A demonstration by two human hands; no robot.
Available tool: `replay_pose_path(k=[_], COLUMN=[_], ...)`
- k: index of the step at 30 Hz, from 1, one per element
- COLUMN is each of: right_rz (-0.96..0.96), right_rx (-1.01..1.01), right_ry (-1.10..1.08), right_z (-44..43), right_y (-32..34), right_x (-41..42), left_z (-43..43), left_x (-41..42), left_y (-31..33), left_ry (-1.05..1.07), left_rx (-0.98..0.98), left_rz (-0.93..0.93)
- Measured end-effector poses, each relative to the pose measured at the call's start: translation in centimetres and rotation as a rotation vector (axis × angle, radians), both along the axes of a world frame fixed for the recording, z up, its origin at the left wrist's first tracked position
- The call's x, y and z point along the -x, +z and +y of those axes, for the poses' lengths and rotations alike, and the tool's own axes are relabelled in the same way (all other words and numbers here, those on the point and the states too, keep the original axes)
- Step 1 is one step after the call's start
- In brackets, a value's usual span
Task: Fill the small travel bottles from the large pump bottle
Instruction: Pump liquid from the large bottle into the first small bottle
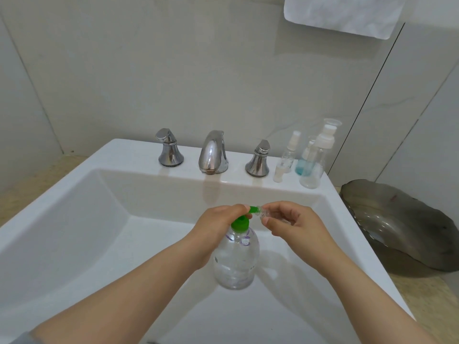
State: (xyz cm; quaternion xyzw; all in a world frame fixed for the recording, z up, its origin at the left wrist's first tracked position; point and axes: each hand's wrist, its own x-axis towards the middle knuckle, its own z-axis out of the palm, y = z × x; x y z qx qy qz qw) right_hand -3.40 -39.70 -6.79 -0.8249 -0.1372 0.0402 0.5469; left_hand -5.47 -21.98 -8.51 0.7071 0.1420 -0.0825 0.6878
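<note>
A large clear pump bottle (236,259) with a green pump head (240,224) stands in the white sink basin. My left hand (218,227) lies over the pump head, fingers curled on its top. My right hand (293,224) pinches a small clear travel bottle (265,214), tipped sideways with its mouth against the green nozzle (253,209). Three more small travel bottles stand on the sink ledge at the right: a spray bottle (288,155), one with blue liquid (304,165) and a taller pump bottle (314,167). A small white cap (278,175) sits in front of them.
The chrome faucet (213,152) and its two handles (170,150) (258,158) stand on the back ledge of the sink (74,219). A dark glass dish (402,227) lies on the counter to the right. A white towel (345,13) hangs above.
</note>
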Motion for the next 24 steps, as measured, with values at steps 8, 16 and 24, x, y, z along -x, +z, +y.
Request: replay_pose_path(k=[8,16,24], right_rz=[-0.022,-0.020,0.010], right_rx=[-0.027,-0.028,0.009], right_ry=[-0.016,-0.005,0.018], right_z=[0.07,0.07,-0.05], right_y=[0.08,0.03,0.02], right_x=[-0.22,-0.11,0.13], left_z=[0.59,0.66,0.36], left_x=[-0.58,-0.56,-0.60], left_y=[-0.05,-0.08,-0.70], left_ry=[-0.050,-0.057,0.029], left_rx=[0.027,0.052,0.075], left_rz=[0.027,0.055,0.032])
